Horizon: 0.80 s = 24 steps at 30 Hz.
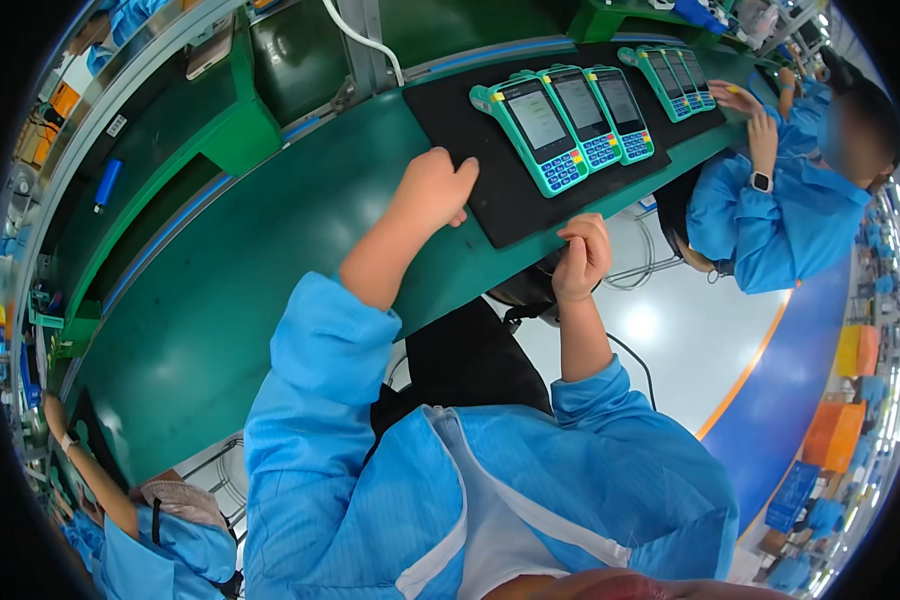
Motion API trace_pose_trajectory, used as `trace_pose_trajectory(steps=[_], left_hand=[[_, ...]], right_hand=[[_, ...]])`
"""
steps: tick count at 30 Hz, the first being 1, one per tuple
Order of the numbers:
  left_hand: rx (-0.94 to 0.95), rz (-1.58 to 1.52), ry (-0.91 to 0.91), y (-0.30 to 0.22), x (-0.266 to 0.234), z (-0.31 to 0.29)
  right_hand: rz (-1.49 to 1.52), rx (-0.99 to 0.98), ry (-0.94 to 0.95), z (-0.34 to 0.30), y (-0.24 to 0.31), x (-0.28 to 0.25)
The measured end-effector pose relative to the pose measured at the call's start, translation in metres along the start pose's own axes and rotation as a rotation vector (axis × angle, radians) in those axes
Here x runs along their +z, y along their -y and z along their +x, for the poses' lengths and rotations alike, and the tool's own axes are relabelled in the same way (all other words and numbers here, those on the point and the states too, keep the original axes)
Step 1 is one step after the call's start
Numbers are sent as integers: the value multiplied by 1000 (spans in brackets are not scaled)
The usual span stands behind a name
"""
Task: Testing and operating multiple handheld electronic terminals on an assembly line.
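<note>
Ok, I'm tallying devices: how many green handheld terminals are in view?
6: three terminals side by side on the black mat, and three more terminals farther right, near a co-worker. Others may be hidden in the cluttered background.

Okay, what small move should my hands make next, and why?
Perhaps extend your right hand to the leftmost teal rectangular keypad terminal on the flat black mat: its keypad end faces you, just beyond that hand, and neither it nor your left hand visibly holds anything.

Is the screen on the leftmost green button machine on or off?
On: the leftmost green machine has a pale, lit screen with faint marks showing.
</note>
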<state>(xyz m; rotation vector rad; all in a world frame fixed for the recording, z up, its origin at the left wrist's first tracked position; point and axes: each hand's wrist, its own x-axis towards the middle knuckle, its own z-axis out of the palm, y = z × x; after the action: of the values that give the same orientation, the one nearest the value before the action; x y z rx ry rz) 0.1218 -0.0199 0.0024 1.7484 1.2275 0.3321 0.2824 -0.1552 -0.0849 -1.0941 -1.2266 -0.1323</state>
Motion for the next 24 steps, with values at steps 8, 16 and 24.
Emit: trace_pose_trajectory(steps=[8, 16, 24], left_hand=[[37, -598, 243, 73, -52, -52], [419, -308, 175, 89, -118, -116], [7, -865, -18, 110, -156, -108]], right_hand=[[102, 128, 473, 17, 57, 40], [428, -89, 1536, 50, 153, 184], [725, 510, 1485, 65, 149, 254]])
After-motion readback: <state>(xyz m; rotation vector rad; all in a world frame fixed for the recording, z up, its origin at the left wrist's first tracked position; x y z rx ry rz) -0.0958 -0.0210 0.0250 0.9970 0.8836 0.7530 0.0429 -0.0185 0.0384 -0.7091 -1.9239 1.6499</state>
